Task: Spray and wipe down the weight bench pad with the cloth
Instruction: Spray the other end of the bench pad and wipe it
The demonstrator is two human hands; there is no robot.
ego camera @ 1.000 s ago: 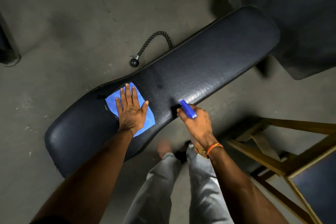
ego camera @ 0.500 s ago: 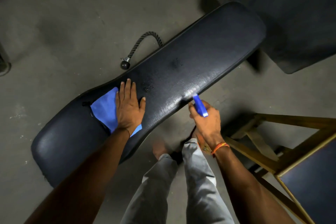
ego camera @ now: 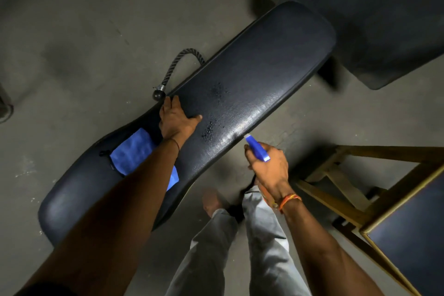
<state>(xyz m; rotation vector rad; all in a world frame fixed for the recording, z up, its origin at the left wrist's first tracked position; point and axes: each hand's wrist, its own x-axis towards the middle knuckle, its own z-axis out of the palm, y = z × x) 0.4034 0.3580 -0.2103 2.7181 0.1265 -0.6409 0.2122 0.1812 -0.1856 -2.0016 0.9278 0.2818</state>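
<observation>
The long black bench pad runs diagonally from lower left to upper right. Two wet patches of spray droplets sit on its middle. A blue cloth lies flat on the pad's lower part, partly hidden under my left forearm. My left hand rests flat on the pad beyond the cloth, fingers reaching the far edge, holding nothing. My right hand is beside the pad's near edge, shut on a blue spray bottle whose nozzle points at the pad.
A rope handle with a ball end lies on the concrete floor behind the pad. A wooden-framed stool with a dark seat stands at the right. Another dark padded piece sits at the upper right. My legs stand below the pad.
My left hand has left the cloth and slid up the pad towards its far edge. The right hand with the bottle has drawn back a little from the pad. More spray droplets show.
</observation>
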